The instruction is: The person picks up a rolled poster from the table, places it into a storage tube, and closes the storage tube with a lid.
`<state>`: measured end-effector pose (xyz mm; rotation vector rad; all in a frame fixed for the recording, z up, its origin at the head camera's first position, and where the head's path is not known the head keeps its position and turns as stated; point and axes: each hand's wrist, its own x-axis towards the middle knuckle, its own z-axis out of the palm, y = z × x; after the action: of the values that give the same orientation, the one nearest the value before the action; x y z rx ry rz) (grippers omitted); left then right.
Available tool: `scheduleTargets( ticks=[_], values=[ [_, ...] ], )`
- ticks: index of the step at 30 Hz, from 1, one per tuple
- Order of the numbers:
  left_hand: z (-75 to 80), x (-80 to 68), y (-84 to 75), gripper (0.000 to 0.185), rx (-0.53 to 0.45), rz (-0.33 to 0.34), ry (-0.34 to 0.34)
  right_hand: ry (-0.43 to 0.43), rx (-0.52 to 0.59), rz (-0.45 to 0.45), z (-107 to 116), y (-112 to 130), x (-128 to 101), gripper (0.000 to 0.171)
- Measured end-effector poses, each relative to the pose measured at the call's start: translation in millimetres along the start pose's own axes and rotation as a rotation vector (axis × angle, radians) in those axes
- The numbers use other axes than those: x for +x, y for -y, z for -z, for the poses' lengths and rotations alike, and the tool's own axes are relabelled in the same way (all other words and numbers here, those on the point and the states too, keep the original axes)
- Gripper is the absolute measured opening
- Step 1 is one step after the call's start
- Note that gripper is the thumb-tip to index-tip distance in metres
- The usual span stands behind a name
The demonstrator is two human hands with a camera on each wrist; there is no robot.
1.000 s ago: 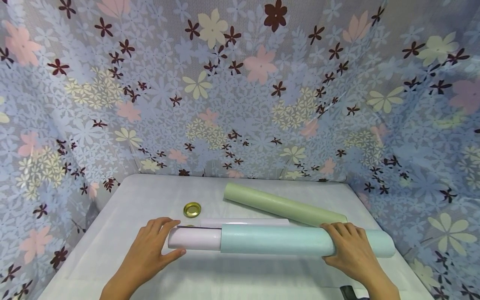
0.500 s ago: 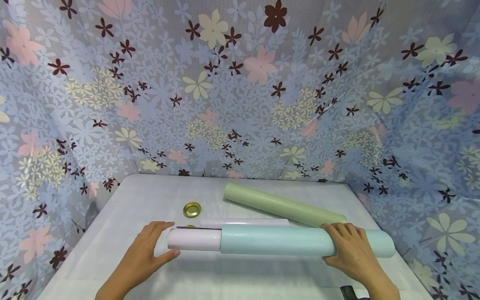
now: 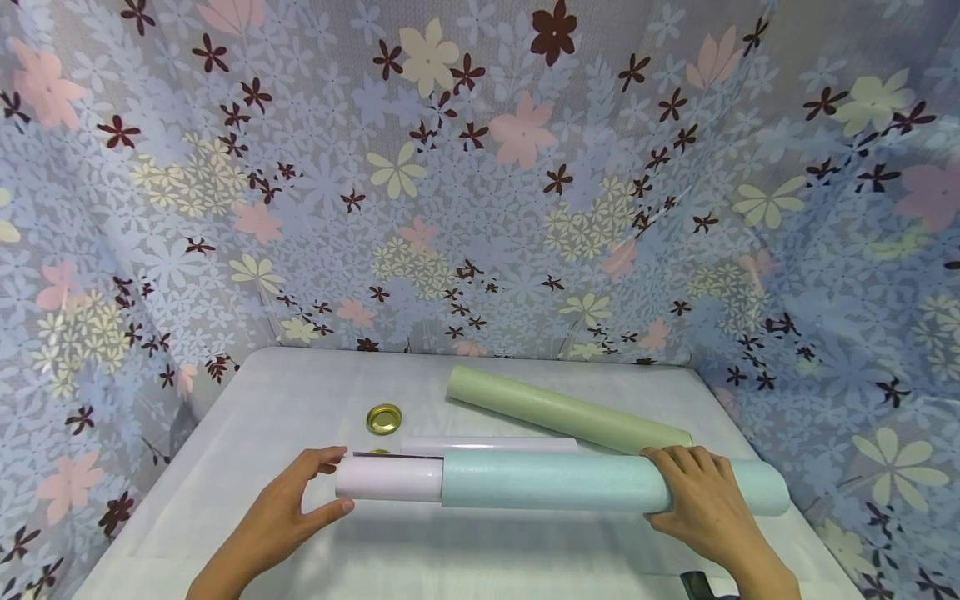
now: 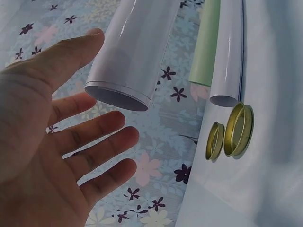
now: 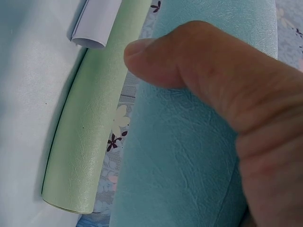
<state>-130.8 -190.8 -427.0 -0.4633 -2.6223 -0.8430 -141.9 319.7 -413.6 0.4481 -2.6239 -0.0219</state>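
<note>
A textured light-blue paper roll lies sideways across the head view. Out of its left end sticks a glossy, pale pinkish-white tube. My right hand grips the blue roll towards its right end, and the thumb lies across it in the right wrist view. Beside the tube's free end is my left hand, its fingers spread and relaxed, holding nothing. Seen from the left wrist, the thumb tip overlaps the white tube near its open rim, and the other fingers hang below that rim.
Behind the blue roll, a green roll lies slanted on the white table. A thinner white roll is in front of it. Two gold lids sit nearby. A dark object shows at the bottom edge. Flowered curtain surrounds the table.
My left hand has drawn back a little to the left, from around the white tube's end to just off it. The right hand and both joined rolls stay in place.
</note>
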Motion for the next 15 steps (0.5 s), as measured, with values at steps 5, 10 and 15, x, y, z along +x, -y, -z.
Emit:
scheduleTargets(
  ticks=[5,10,15],
  values=[
    [-0.7,0.0,2.3,0.059,-0.037,0.008,0.016,0.002,0.003,-0.002,0,0,0,0.08],
    [-1.9,0.7,6.2,0.059,-0.09,0.016,0.039,0.001,0.005,-0.001,0,1,-1,0.08],
    [-3.2,1.5,10.9,0.059,-0.178,0.034,0.077,-0.007,0.004,0.009,0,1,-1,0.08]
  ],
)
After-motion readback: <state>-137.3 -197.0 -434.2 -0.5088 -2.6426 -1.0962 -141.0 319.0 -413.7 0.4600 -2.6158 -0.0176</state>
